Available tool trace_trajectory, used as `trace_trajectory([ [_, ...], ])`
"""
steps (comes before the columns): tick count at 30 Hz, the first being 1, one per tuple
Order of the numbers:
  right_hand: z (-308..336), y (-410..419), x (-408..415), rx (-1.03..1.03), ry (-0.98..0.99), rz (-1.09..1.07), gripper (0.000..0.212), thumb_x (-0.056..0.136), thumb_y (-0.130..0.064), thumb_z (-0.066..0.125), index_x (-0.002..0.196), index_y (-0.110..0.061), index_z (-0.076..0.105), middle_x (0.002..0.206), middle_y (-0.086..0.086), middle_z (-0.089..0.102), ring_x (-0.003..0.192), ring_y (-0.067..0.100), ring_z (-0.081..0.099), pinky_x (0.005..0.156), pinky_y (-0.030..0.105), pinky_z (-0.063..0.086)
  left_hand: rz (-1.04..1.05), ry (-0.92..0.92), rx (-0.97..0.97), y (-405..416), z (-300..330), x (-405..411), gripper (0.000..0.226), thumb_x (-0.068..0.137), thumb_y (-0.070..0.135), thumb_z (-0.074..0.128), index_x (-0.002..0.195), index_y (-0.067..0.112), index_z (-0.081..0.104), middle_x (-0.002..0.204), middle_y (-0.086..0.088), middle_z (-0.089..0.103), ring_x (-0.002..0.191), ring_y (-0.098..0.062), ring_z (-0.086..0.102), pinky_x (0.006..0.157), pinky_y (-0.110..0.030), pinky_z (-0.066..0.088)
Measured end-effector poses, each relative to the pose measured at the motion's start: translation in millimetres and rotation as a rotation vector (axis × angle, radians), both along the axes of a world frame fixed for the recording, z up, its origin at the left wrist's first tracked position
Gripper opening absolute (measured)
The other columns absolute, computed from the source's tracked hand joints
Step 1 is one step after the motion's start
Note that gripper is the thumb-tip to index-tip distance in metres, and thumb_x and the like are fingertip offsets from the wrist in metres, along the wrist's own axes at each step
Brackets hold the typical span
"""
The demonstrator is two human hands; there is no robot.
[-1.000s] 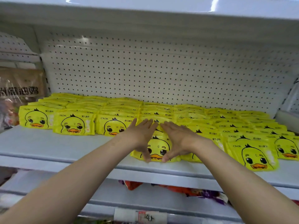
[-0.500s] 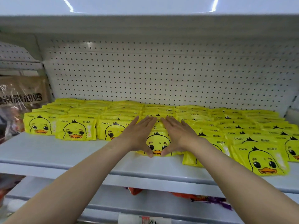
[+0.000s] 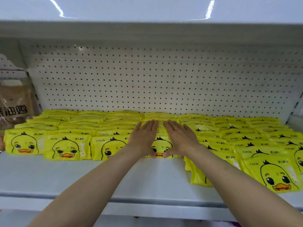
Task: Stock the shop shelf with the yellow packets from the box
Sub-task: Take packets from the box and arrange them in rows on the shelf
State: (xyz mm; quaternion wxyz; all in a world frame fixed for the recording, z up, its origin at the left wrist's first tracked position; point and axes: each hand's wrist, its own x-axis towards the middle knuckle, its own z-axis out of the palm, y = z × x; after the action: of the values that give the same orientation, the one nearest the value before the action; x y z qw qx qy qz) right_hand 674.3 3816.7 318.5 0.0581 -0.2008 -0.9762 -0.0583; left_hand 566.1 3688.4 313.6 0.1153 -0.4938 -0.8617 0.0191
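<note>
White pegboard back wall [image 3: 164,82], white upper shelf [image 3: 147,9] reflecting ceiling lights

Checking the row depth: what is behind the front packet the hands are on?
More yellow packets run back toward the pegboard. The left hand and right hand cover part of the front packet and the row, so no count is possible.
</note>
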Motion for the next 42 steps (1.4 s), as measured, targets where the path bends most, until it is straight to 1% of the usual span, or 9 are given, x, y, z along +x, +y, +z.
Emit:
trace_trajectory([
  [7, -2, 0, 1, -0.010, 0.005, -0.008, 0.143, 0.056, -0.071, 0.080, 0.158, -0.021, -0.008, 0.166, -0.001, -0.005, 0.153, 0.018, -0.004, 0.123, 0.048, 0.008, -0.025, 0.010, 0.026, -3, -3, 0, 0.136, 0.066, 0.054, 0.081, 0.153, 0.011, -0.014, 0.164, -0.003, -0.007, 0.150, -0.017, -0.006, 0.122, -0.040, -0.001],
  [13, 1, 4, 0, -0.051, -0.040, -0.017, 0.152, 0.049, -0.074, 0.081, 0.157, -0.022, -0.013, 0.166, 0.000, -0.013, 0.152, 0.017, -0.011, 0.123, 0.049, 0.006, -0.055, -0.074, 0.043, -5, -3, -1, 0.140, 0.062, 0.072, 0.072, 0.153, 0.012, -0.015, 0.163, -0.002, -0.012, 0.150, -0.015, -0.012, 0.122, -0.042, -0.003],
  [21, 0, 11, -4, -0.031, -0.032, 0.003, 0.147, 0.052, -0.076, 0.078, 0.157, -0.022, -0.009, 0.166, 0.000, -0.009, 0.153, 0.016, -0.008, 0.123, 0.048, 0.007, -0.050, -0.039, 0.043, 1, -2, -8, 0.134, 0.065, 0.066, 0.075, 0.155, 0.012, -0.009, 0.164, -0.002, -0.005, 0.150, -0.015, -0.007, 0.122, -0.044, -0.001],
  [27, 0, 9, -8, -0.021, -0.007, -0.012, 0.145, 0.053, -0.075, 0.078, 0.158, -0.021, -0.007, 0.166, 0.000, -0.006, 0.153, 0.017, -0.006, 0.123, 0.049, 0.009, -0.029, -0.031, 0.041, 4, -1, -9, 0.131, 0.065, 0.065, 0.075, 0.155, 0.014, -0.005, 0.164, -0.001, -0.004, 0.150, -0.014, -0.005, 0.122, -0.044, -0.001],
  [33, 6, 12, -3, -0.096, -0.054, 0.012, 0.145, 0.053, -0.077, 0.076, 0.157, -0.024, -0.010, 0.166, -0.003, -0.011, 0.152, 0.014, -0.011, 0.123, 0.047, 0.006, -0.019, -0.050, 0.011, 1, 0, -9, 0.139, 0.060, 0.069, 0.076, 0.155, 0.014, -0.010, 0.164, -0.003, -0.008, 0.150, -0.016, -0.008, 0.122, -0.044, -0.002],
  [38, 8, 21, -4, -0.144, -0.055, 0.035, 0.146, 0.051, -0.081, 0.075, 0.158, -0.026, -0.009, 0.166, -0.005, -0.011, 0.152, 0.012, -0.011, 0.124, 0.045, 0.005, -0.032, -0.084, -0.026, 5, 9, -15, 0.145, 0.055, 0.069, 0.079, 0.155, 0.014, -0.010, 0.164, -0.003, -0.005, 0.150, -0.015, -0.007, 0.122, -0.044, -0.002],
  [42, 6, 26, -8, -0.112, -0.045, 0.030, 0.143, 0.053, -0.081, 0.072, 0.158, -0.024, -0.006, 0.166, -0.005, -0.008, 0.152, 0.011, -0.008, 0.124, 0.044, 0.007, -0.020, -0.066, -0.040, 12, 9, -18, 0.143, 0.055, 0.069, 0.079, 0.155, 0.014, -0.007, 0.164, -0.003, -0.003, 0.150, -0.016, -0.006, 0.122, -0.045, -0.001],
])
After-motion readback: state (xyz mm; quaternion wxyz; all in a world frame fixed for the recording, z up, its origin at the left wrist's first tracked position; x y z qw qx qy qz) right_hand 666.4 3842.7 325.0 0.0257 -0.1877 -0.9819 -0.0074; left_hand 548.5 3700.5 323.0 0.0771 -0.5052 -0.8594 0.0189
